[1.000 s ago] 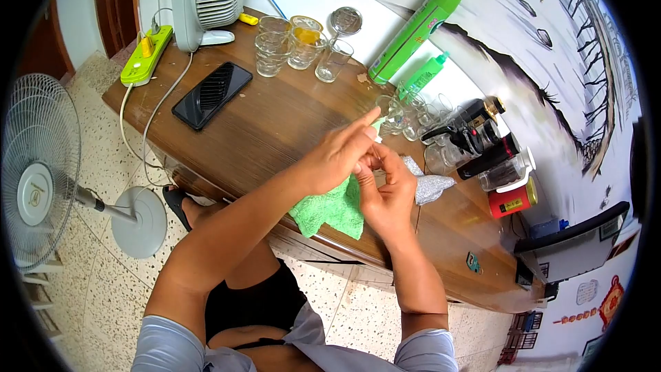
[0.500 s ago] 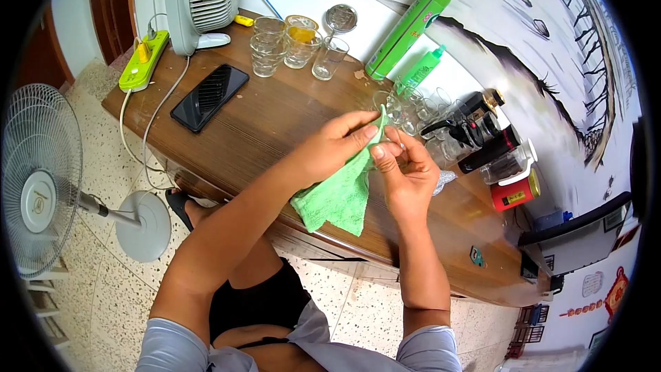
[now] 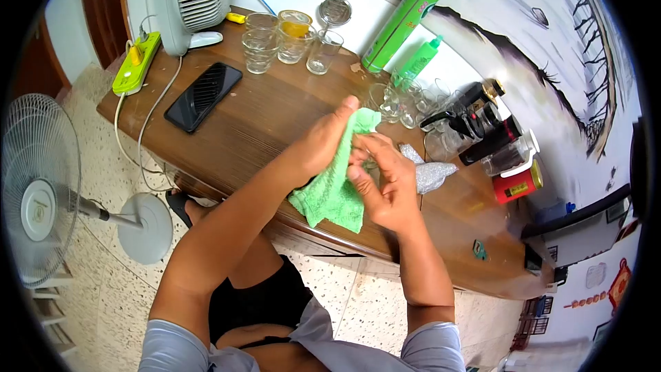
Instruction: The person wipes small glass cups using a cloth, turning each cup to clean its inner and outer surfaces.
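Observation:
A green towelling cloth [image 3: 329, 193] hangs down from my left hand [image 3: 325, 139], which is closed on it with the thumb pointing up along its top edge. My right hand [image 3: 387, 182] is beside it with curled fingers pressed toward the cloth. Between its thumb and fingers shows a bit of what looks like a small clear glass [image 3: 370, 164], mostly hidden by the fingers and cloth. Both hands are above the front part of the wooden table [image 3: 255, 124]. Behind my right hand lies a crinkled silver item [image 3: 434, 176].
Several glasses [image 3: 259, 52] stand at the back, a small strainer [image 3: 335, 12] by them. A green spray can [image 3: 406, 21], a green bottle [image 3: 418, 62], more glassware [image 3: 410, 107], a red tin [image 3: 516, 184], a phone [image 3: 203, 96], a power strip [image 3: 136, 64] and a fan [image 3: 200, 0] surround the hands.
My right hand has moved left and slightly down against the cloth, its fingers tucked in. My left thumb has lifted upright. The silver item, hidden before, now shows more.

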The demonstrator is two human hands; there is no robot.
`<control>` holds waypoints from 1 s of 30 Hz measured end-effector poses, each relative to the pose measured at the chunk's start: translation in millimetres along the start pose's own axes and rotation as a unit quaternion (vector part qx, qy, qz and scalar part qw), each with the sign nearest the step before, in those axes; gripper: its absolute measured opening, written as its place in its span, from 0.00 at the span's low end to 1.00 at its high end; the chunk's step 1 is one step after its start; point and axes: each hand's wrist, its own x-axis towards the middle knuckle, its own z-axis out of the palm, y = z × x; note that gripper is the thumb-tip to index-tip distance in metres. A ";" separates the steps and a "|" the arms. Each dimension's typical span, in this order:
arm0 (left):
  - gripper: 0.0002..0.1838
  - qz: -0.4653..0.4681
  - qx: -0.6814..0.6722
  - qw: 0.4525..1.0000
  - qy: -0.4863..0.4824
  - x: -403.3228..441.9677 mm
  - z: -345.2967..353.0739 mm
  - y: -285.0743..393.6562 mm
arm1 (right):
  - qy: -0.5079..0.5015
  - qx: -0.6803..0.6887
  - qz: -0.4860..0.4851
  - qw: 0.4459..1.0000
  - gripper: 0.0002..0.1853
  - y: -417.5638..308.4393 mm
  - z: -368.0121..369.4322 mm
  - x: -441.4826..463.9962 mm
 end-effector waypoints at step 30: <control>0.35 0.013 0.160 0.987 0.013 0.7 1.2 5.7 | 0.050 0.011 0.018 0.999 0.08 9.8 0.2 -4.4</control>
